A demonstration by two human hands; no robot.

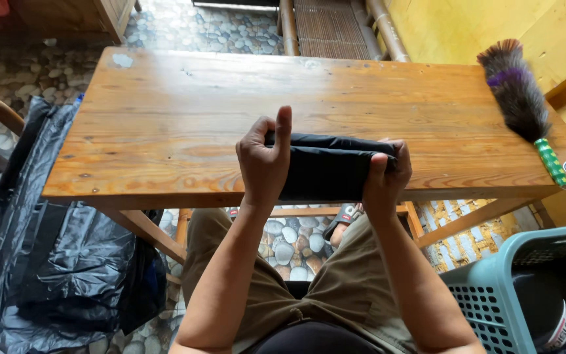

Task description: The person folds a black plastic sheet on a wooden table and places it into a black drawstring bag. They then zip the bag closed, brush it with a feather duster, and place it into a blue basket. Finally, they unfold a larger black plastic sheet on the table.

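black bag folded small, both hands on it

wooden and long, the orange-brown plank table [165,124] fills the middle of the view, and every place below is told from that table. on its near edge, about the middle, lies a black shiny plastic bag folded into a flat strip [325,167].

the left hand [264,164] is closed around the left end of the folded bag, with one finger sticking straight up. the right hand [388,174] is closed around the right end, thumb pressed on top. both hands grip the bag.

it looks like the folding is mostly done: the bag is already a small, neat, thick strip. maybe one more fold or a press flat is left, but that is only a guess.

at the table's far right end lies a dark feather duster with a purple band and a green handle [522,105]. off the table's left side, down on the pebble floor, sits a pile of loose black plastic bags [54,262], not folded. below the table's right end stands a teal plastic basket with holes [492,301].
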